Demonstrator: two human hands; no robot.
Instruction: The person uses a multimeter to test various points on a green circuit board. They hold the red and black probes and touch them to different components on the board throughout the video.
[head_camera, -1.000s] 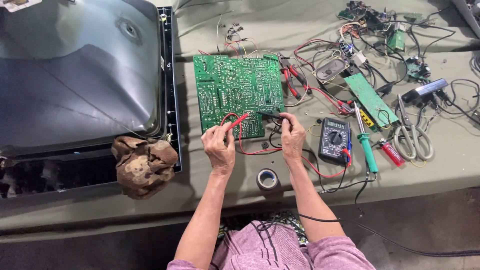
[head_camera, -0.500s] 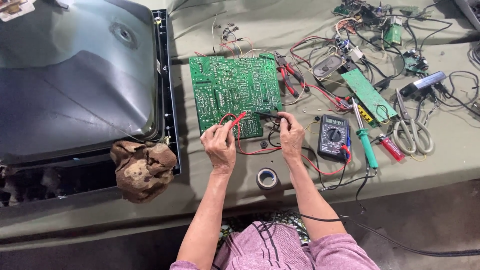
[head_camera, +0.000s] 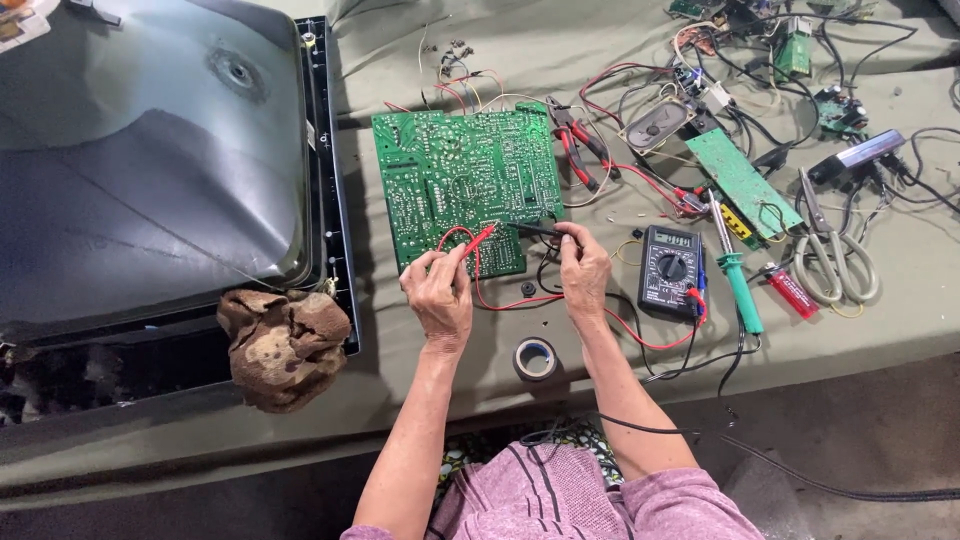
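Note:
A large green circuit board (head_camera: 465, 185) lies solder side up on the grey-green table cloth. My left hand (head_camera: 438, 288) grips a red test probe (head_camera: 478, 240) whose tip rests on the board's near edge. My right hand (head_camera: 584, 268) pinches a black test probe (head_camera: 535, 229), its tip touching the same edge close to the red one. Red and black leads run from the probes to a dark multimeter (head_camera: 669, 270) just right of my right hand.
A tape roll (head_camera: 536, 358) sits near the table edge between my arms. A crumpled brown rag (head_camera: 283, 342) lies by a big picture tube (head_camera: 150, 170) at left. Red pliers (head_camera: 575, 142), a green-handled soldering iron (head_camera: 738, 278), scissors (head_camera: 830, 255), a smaller green board (head_camera: 742, 180) and tangled wires crowd the right.
The view has shifted slightly. Both hands stay on the probes at the board's near edge, with only small adjustments.

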